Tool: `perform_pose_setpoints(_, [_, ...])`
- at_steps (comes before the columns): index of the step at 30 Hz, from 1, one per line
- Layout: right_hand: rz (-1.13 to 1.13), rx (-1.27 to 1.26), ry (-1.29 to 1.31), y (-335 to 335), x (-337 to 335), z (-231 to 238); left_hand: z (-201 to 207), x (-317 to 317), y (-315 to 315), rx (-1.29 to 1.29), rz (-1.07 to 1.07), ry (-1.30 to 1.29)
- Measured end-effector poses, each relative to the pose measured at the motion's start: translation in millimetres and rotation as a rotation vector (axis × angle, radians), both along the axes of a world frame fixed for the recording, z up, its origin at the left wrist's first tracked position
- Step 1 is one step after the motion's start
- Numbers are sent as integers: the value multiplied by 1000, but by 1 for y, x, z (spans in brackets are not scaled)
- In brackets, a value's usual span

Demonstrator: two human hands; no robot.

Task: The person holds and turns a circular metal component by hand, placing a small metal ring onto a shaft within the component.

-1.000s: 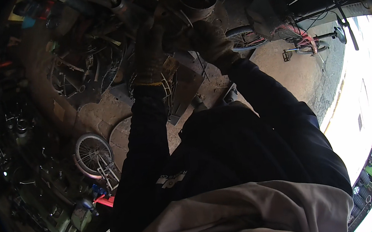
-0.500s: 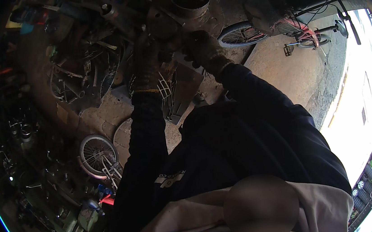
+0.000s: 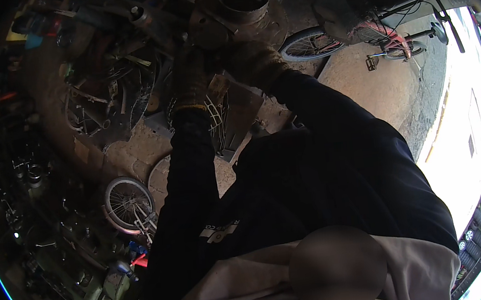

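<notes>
Both my hands wear dark work gloves and reach forward to the top middle, close together in deep shadow. My left hand [image 3: 188, 76] is just below a round dark metal disc [image 3: 208, 27] with a hole in it. My right hand [image 3: 252, 62] sits beside it, under a wide open metal cylinder [image 3: 245, 0] on a flat round plate. The fingers of both hands are lost in the dark, so what they hold, if anything, does not show. A rusty brown flat piece [image 3: 219, 86] shows just below the hands.
A red bicycle [image 3: 387, 38] with a basket stands at the upper right. Another bicycle wheel [image 3: 129, 202] is at the lower left. Metal scrap and frames [image 3: 95, 106] are heaped at left, near dark green machinery [image 3: 84, 283]. Bright daylight enters at the right.
My right hand has shifted left, closer to my left hand, and its fingers no longer stand out. The left hand has barely moved. The view has tilted slightly.
</notes>
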State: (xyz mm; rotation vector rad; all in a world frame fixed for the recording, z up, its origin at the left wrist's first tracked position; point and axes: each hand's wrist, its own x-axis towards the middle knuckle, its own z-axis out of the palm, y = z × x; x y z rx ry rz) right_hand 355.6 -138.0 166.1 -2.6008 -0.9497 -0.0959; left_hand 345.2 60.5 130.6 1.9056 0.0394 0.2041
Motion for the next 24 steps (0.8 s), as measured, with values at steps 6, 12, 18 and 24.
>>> perform_pose_setpoints(6, [19,-75,44,1,-5,29,-6,6,9,275,-86,-3])
perform_pose_setpoints(12, [58,-103,-34,-7,5,8,4,-3,-18,-21,21,37])
perform_pose_setpoints(18, [74,-198,52,-5,0,44,32,-8,-23,-586,4,335])
perform_pose_setpoints(24, [0,-17,147,-10,6,43,38,3,-14,-35,-163,-256])
